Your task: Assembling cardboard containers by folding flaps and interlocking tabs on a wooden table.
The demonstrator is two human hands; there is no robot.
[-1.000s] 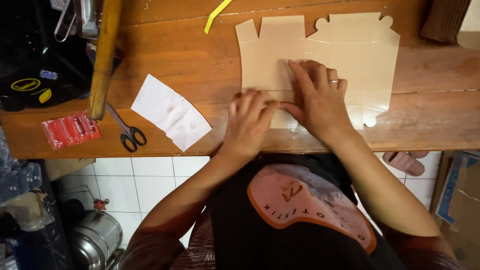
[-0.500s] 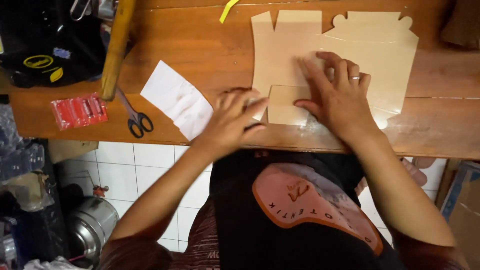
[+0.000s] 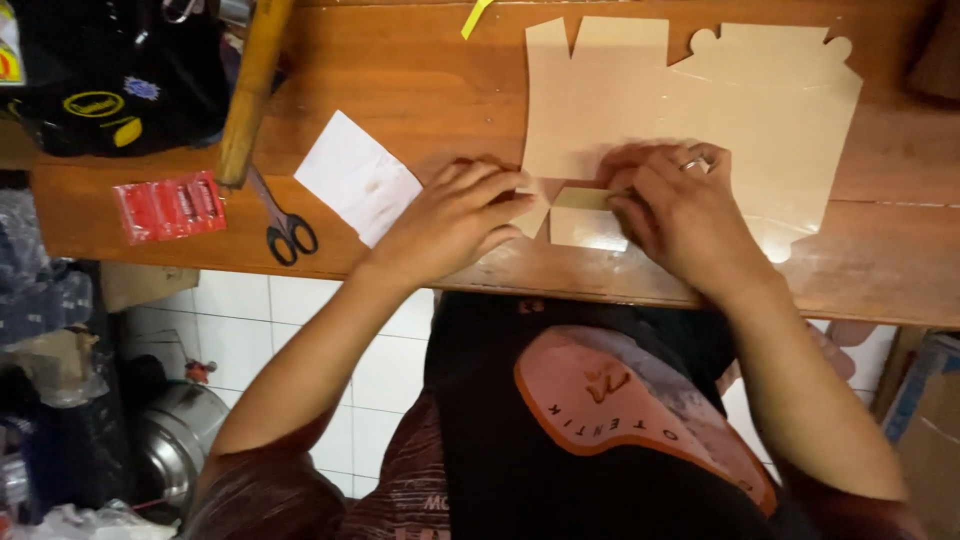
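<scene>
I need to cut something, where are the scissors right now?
In the head view, the scissors lie on the wooden table, left of the white paper and right of the red packet.

Flat tan box blank [image 3: 690,110] on table, red packet [image 3: 168,206] far left — near edge

Left hand [image 3: 455,220]: bare, no ring or watch visible.
Right hand [image 3: 680,215]: bare, with a narrow silver-coloured ring [image 3: 689,165] on one finger.
Forearms: uncovered from wrist to above the elbow on both sides.
Sleeves: short, dark reddish-brown fabric, visible at the lower left and lower right edges.
Torso garment: black short-sleeved cloth shirt [image 3: 500,440] with a large salmon-pink rounded patch [image 3: 640,420] on the chest.
Patch markings: dark lettering along its lower curve and a small dark emblem near its upper middle.
</scene>
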